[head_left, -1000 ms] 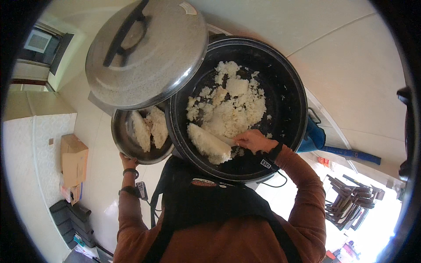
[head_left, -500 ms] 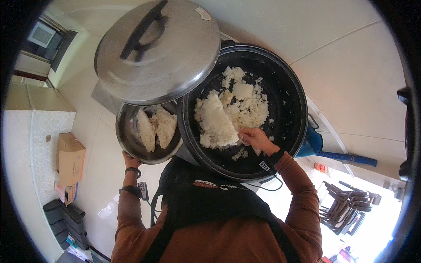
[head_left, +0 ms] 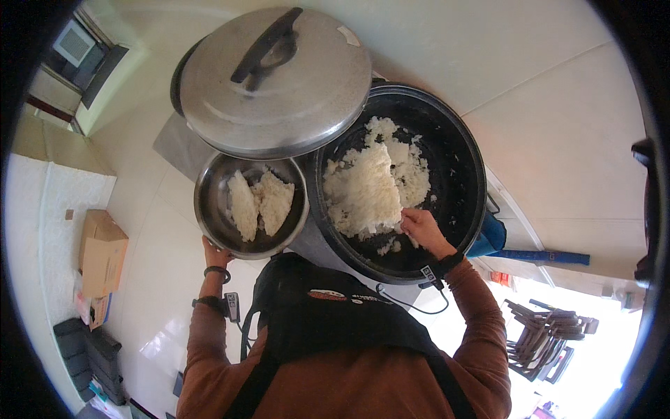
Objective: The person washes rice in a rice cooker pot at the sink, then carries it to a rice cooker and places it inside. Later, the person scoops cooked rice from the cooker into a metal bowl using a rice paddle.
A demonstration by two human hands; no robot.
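Observation:
My right hand [head_left: 424,232] is inside a wide black pot [head_left: 457,164], fingers closed at the lower right corner of a large slab of cooked white rice [head_left: 368,188]. The slab stands tilted, with its left side blurred. Whatever the fingers grip there is hidden, so I cannot tell if a tool is in them. Loose rice [head_left: 415,171] lies behind the slab on the pot's bottom. My left hand [head_left: 216,253] grips the near left rim of a steel bowl [head_left: 211,199], its fingers partly out of sight beneath. Two rice chunks [head_left: 274,202] sit in that bowl.
A big metal lid [head_left: 307,105] with a black handle overlaps the far edges of bowl and pot. A cable [head_left: 419,312] runs from my right wrist. A cardboard box [head_left: 103,253] stands at left, stacked folding chairs [head_left: 544,339] at right.
The rice slab and my right hand have shifted slightly right within the pot, and the slab is turned more upright. Lid and bowl appear further right in view. My left hand stays at the bowl.

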